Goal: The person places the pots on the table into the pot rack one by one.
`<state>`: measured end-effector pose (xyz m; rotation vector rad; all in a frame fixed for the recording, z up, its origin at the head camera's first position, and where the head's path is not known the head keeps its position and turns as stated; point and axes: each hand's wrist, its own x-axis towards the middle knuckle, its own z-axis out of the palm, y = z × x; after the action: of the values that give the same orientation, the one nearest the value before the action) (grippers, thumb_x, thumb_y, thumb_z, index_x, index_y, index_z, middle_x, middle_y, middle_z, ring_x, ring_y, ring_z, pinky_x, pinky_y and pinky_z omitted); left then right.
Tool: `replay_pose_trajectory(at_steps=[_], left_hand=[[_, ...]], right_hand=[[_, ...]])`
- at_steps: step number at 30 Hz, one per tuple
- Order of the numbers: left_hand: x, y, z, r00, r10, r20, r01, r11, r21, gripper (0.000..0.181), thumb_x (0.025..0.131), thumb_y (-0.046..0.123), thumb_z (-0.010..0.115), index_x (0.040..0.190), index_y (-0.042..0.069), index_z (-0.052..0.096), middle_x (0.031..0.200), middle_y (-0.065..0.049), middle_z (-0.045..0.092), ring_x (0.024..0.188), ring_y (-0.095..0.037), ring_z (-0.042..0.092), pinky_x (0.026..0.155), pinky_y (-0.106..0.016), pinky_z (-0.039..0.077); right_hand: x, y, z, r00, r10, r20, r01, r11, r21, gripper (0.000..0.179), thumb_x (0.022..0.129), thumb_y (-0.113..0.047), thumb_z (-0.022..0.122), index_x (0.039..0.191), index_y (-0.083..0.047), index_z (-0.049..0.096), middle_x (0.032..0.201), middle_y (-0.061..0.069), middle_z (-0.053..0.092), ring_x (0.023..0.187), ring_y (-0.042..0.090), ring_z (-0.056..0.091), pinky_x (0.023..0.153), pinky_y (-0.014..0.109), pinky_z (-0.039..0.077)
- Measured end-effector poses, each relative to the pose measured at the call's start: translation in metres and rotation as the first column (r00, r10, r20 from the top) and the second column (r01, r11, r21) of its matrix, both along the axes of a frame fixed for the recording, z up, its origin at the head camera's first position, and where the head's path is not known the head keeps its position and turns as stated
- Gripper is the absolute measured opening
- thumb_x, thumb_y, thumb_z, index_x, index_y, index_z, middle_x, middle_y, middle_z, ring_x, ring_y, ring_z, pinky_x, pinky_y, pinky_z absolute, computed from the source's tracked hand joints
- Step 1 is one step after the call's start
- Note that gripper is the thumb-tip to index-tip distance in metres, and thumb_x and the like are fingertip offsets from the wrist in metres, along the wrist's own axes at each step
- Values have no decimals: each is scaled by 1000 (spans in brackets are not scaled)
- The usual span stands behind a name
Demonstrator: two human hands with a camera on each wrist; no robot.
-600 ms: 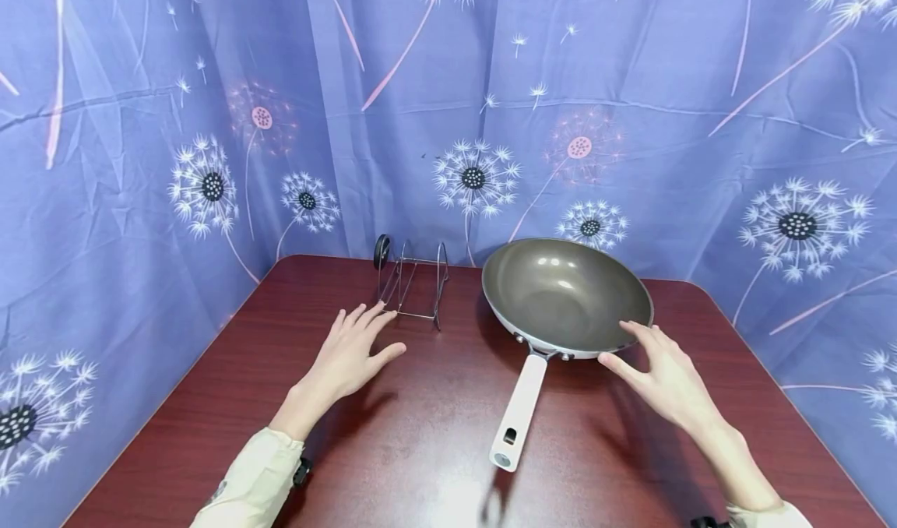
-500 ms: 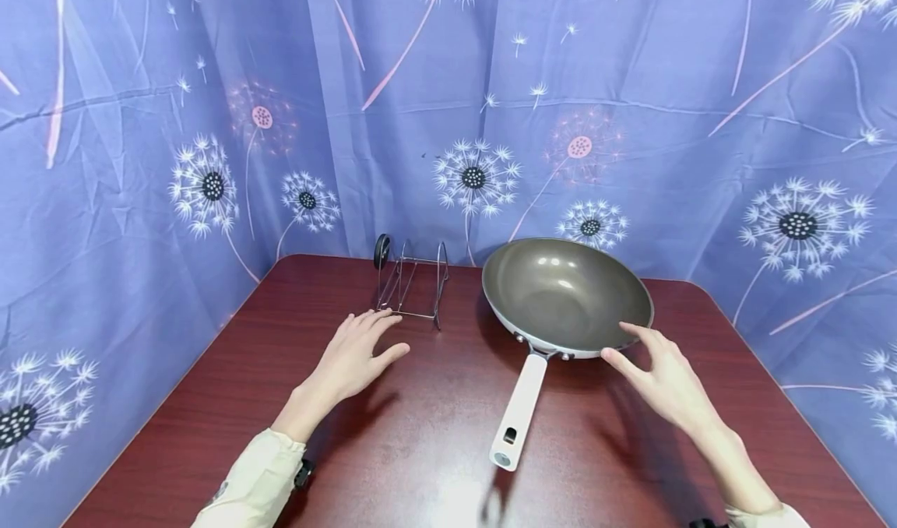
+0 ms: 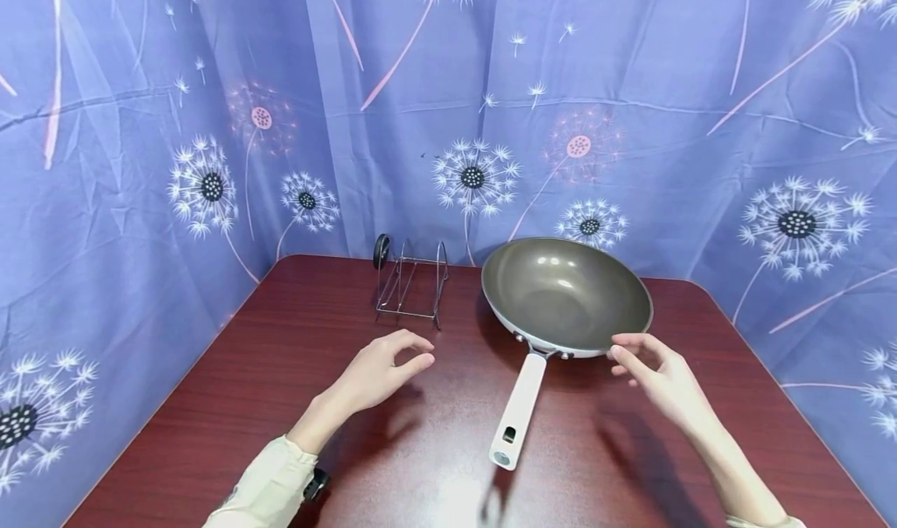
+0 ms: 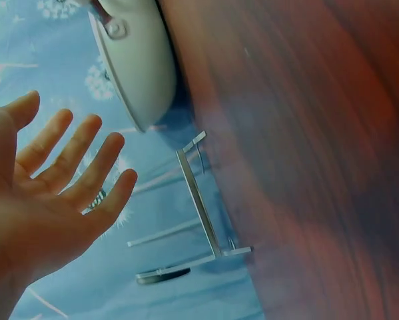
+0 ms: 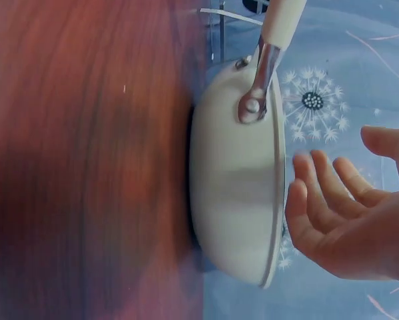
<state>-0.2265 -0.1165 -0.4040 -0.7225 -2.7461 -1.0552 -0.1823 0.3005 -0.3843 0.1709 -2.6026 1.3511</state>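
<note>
A deep frying pan point(image 3: 561, 294) with a dark inside, a pale outer wall and a white handle point(image 3: 518, 411) sits at the back right of the table, its handle toward me. My right hand point(image 3: 662, 376) hovers at the pan's near right rim with loosely bent fingers, holding nothing. In the right wrist view a gap shows between the fingers and the pan's side point(image 5: 236, 180). My left hand point(image 3: 381, 372) hangs over the table in front of a wire rack point(image 3: 413, 283), also holding nothing. Its fingers point(image 4: 82, 157) are spread and slightly bent in the left wrist view.
The rack is thin metal wire with a round black disc point(image 3: 381, 251) at its left end, left of the pan. A dark red wooden table point(image 3: 280, 341) bears both. Blue dandelion-print curtains point(image 3: 392, 84) hang behind the table and along its sides.
My left hand has moved right and toward me, away from the rack, and its fingers have bent. My right hand's fingers have curled a little at the rim. Pan and rack stay put.
</note>
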Motion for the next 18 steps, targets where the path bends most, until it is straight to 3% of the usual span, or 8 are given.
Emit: replay_pose_trajectory(at_steps=[5,18], left_hand=[[5,11,0,997,-69,46,66,996,66,24,95,41,63,111,25,71,105,18,68,101,-4,64,94,-42,52],[22,39,0,960,-207,187,168,965,202,22,97,42,60,112,29,69,106,16,70,103,-4,65,92,-28,52]], right_hand=[[5,-8,-2,993,93,72,-82,985,-151,33,101,-23,56,127,-3,54,94,-13,71,78,14,72,67,28,58],[13,-32,-6,962,143,231,-68,951,-303,51,101,-32,57,136,2,42,101,4,71,77,19,71,68,32,59]])
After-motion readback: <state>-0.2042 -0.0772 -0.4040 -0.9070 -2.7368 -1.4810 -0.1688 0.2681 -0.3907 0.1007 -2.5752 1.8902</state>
